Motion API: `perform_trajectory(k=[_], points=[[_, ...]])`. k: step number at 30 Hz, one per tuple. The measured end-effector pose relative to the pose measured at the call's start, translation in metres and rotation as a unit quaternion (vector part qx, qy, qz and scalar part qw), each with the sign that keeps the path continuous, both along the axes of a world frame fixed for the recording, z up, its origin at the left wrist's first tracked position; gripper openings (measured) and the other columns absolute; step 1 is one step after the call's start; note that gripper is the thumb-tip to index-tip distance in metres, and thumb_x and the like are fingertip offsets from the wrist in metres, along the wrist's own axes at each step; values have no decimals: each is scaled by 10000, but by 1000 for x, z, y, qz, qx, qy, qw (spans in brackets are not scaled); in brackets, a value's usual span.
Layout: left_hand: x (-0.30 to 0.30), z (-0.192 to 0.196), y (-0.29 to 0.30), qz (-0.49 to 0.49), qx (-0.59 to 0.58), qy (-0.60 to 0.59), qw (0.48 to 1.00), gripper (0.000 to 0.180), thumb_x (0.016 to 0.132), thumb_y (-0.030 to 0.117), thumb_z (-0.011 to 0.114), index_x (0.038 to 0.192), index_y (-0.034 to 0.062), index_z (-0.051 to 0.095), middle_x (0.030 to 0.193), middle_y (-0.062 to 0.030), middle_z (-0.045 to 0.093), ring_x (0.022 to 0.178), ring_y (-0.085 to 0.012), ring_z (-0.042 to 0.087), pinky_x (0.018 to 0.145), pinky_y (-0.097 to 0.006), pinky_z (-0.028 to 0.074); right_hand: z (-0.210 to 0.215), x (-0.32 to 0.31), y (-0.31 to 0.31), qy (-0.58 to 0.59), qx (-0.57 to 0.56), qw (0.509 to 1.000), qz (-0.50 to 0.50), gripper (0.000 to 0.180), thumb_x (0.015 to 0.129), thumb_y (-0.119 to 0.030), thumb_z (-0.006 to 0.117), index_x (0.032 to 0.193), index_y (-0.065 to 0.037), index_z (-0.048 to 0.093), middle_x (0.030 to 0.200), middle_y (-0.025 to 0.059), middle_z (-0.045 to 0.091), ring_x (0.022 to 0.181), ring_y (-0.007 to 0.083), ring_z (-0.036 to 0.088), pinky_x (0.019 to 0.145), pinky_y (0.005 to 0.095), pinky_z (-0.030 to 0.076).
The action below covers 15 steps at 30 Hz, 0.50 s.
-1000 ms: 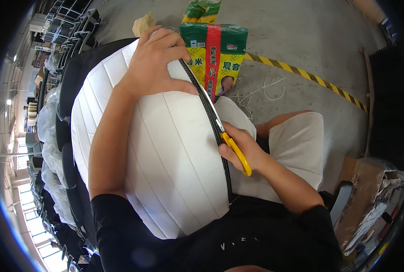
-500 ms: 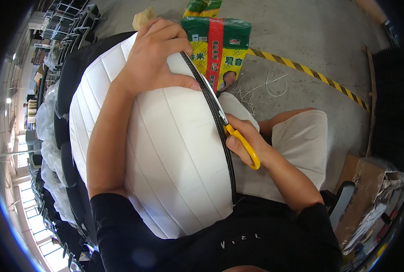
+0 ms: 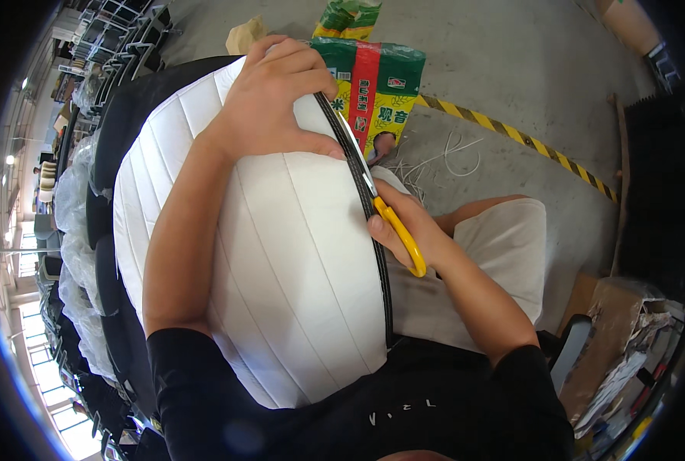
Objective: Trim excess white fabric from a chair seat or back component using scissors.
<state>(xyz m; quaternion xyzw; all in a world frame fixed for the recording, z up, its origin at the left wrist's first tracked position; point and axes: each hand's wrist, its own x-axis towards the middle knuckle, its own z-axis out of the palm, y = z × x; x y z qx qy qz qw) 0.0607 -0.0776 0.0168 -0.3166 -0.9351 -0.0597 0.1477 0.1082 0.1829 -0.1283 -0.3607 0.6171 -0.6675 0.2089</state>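
Across my lap lies a large white quilted pad (image 3: 288,253), like a chair cushion, with stitched lines and a dark edging (image 3: 385,296) down its right side. Near its far end, my left hand (image 3: 269,115) grips the pad, with fingers bent over the edge and the thumb pressed by the edging. My right hand (image 3: 413,223) is closed round scissors with yellow handles (image 3: 405,244). Their blades point away from me and lie along the outer side of the edging, close to my left thumb. The blade tips are partly hidden behind the edge, so whether they touch it is unclear.
A green, yellow and red sack (image 3: 388,84) stands beyond the pad, with pale strips (image 3: 419,165) scattered on the floor beside it. Yellow-black tape (image 3: 527,140) crosses the floor. Dark padded seats (image 3: 119,284) line the left, and a cardboard box (image 3: 607,346) stands at right.
The scissors and my right hand have shifted slightly left, closer against the edging. My left hand keeps its grip on the pad. The whole view has tilted a little.
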Motion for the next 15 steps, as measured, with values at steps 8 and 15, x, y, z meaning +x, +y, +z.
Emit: perform_trajectory(k=[8, 15], points=[[2, 2, 2, 16, 9, -19, 1000, 596, 528, 509, 966, 908, 136, 700, 986, -21, 640, 1100, -261, 596, 1112, -468, 345, 11, -6, 5, -30, 51, 998, 24, 539, 1053, -442, 589, 1368, -7, 551, 775, 76, 599, 683, 179, 558, 654, 327, 474], [-3, 0, -2, 41, 0, -16, 999, 579, 580, 551, 942, 918, 140, 714, 1036, -28, 672, 1136, -280, 604, 1099, -471, 395, 6, -7, 4, -17, 24, 1000, -7, 562, 1057, -450, 589, 1403, -7, 572, 794, 40, 615, 704, 128, 555, 676, 297, 487]])
